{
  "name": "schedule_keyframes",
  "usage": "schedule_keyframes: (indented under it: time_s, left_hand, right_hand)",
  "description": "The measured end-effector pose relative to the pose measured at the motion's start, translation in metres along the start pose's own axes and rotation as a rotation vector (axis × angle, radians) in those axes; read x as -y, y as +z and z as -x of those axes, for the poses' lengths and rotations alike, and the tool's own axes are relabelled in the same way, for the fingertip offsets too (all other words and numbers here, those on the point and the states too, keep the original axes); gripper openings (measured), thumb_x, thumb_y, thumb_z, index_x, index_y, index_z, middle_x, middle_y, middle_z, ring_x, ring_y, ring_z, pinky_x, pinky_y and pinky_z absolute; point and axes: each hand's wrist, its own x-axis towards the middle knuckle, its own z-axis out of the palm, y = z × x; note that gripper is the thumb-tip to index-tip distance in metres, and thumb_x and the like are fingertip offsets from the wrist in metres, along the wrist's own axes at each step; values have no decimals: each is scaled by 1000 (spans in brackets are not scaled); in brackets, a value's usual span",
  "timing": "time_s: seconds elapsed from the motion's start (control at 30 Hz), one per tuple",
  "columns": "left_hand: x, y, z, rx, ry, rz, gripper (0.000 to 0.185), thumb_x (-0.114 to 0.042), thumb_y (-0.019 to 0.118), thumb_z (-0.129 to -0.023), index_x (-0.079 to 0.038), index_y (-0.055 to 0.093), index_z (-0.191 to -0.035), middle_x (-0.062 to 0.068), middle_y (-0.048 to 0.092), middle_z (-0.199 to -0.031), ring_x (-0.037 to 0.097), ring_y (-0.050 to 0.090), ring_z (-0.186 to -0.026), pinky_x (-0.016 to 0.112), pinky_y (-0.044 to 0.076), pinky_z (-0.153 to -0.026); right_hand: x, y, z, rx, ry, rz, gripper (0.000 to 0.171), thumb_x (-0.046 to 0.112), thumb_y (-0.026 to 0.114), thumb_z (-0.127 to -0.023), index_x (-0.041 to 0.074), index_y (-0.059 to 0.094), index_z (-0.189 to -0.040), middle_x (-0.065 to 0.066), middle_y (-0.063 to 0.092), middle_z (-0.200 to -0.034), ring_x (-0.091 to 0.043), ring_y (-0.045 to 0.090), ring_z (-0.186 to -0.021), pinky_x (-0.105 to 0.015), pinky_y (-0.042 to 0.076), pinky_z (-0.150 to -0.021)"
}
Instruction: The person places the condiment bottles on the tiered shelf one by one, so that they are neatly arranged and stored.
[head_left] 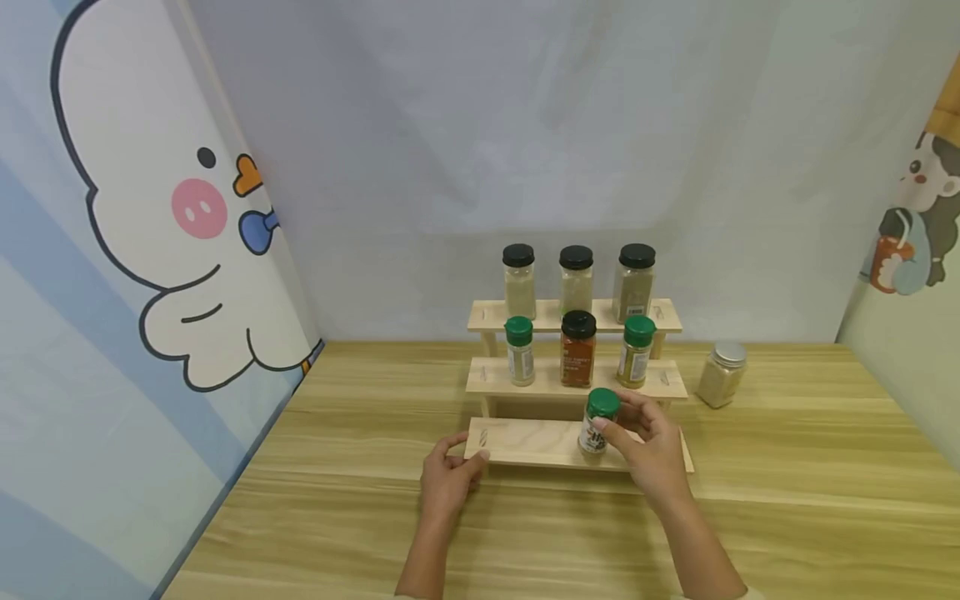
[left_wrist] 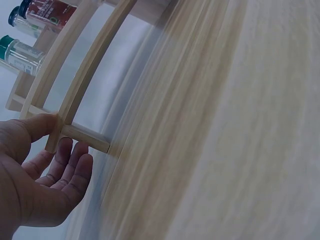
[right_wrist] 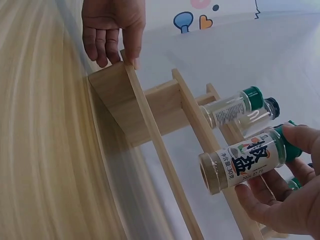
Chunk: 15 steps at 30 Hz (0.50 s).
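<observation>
A three-step wooden spice rack (head_left: pixel 532 440) stands on the table. My left hand (head_left: pixel 447 479) pinches the left end of its lowest board, thumb on top and fingers below. A small clear spice jar (head_left: pixel 595 435) with a green lid is in my right hand (head_left: pixel 652 454), held between thumb and fingers over the right half of that board. Chinese lettering covers its white label (right_wrist: pixel 250 157). In the right wrist view a gap shows between the jar's base and the lowest board.
The middle step carries two green-lidded jars (head_left: pixel 521 358) around a black-lidded jar of red spice (head_left: pixel 577 354). Three black-lidded jars (head_left: pixel 633 287) line the top step. Right of the rack, a silver-lidded square jar (head_left: pixel 722 379) stands on the table. A curtain (head_left: pixel 420 167) hangs behind.
</observation>
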Motion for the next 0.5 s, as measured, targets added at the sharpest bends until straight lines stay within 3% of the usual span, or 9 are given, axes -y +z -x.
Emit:
schedule_keyframes:
  time_s: [0.2, 0.5]
  left_hand:
    - [0, 0, 0, -9, 5, -5, 46, -11, 75, -78, 0, 57, -120, 9, 61, -68, 23, 60, -59, 34, 50, -57]
    - [3, 1, -2, -9, 11, -7, 46, -12, 75, -78, -1, 57, -119, 8, 61, -67, 25, 61, -60, 34, 50, -57]
  right_hand:
    - [-3, 21, 0, 43, -19, -69, 40, 10, 70, -84, 2, 55, -120, -16, 57, -105, -16, 54, -94, -25, 49, -74]
    - [-12, 45, -7, 73, -74, -87, 40, 9, 71, -83, 2, 57, -119, -15, 59, -101, -20, 56, -92, -29, 49, -72]
